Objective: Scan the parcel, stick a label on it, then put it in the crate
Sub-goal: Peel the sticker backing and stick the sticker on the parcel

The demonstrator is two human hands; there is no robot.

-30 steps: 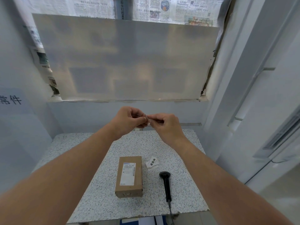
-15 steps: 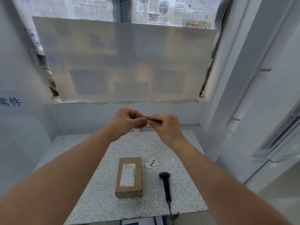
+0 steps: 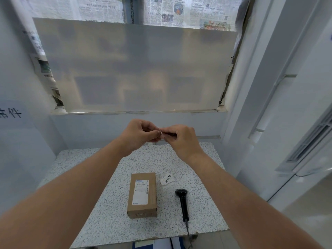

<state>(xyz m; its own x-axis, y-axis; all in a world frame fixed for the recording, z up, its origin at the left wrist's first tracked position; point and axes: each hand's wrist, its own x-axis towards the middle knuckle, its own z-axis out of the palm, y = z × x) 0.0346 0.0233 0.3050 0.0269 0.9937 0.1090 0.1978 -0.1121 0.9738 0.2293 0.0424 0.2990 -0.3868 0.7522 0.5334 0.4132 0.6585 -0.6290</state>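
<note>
Little has moved since the earlier frames: both hands stay raised together above the table's far edge. Left hand and right hand are pinched narrow on one small white label between their fingertips, probably peeling it. Below and nearer the body lies the parcel, flat, long axis running away from the person, roughly midway between both hands; the scanner lies just right of it.

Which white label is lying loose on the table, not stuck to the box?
The small slip with three bold black characters, right of the parcel; the larger barcode label is stuck on the parcel's top.
</note>
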